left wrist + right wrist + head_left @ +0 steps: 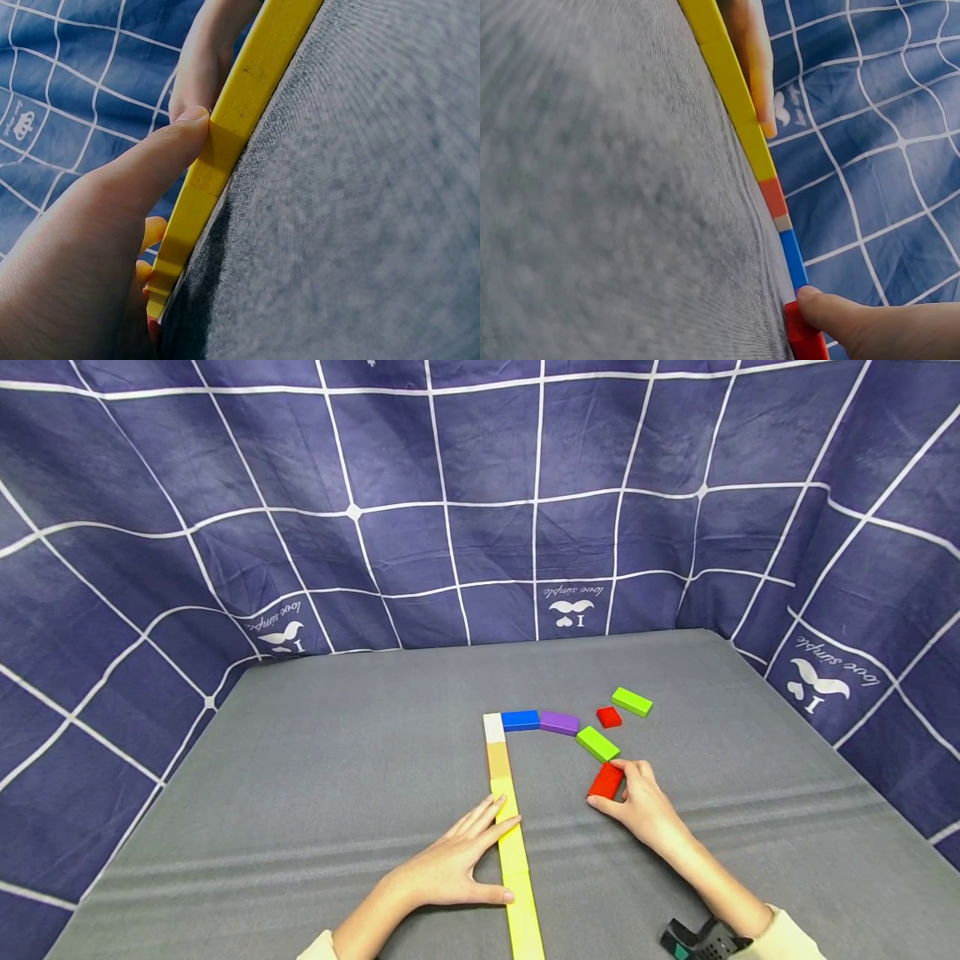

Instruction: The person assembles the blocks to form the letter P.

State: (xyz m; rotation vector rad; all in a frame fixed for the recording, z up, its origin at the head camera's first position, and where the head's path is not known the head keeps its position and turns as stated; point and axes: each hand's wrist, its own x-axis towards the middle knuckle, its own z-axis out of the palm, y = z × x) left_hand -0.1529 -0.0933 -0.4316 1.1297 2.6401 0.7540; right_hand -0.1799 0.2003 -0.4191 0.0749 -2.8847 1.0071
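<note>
My left hand point(450, 864) lies against the yellow blocks point(525, 914), which run end to end in a line. Its fingers extend across the top, and the thumb touches the left edge. In the left wrist view the thumb tip meets the yellow side. My right hand point(647, 806) pinches a red block point(605, 782) between thumb and fingers. That block is at the near end of a bright green block point(597, 744); whether they touch, I cannot tell. From there a purple block point(559, 722) and a blue block point(521, 721) curve left to a white block point(492, 727).
An orange-tan block point(498, 761) joins the white one to the yellow line. Behind the curve lie a small red block point(609, 717) and another green block point(632, 702). A grey cloth point(337, 760) covers the table, and a blue checked curtain point(480, 468) surrounds it.
</note>
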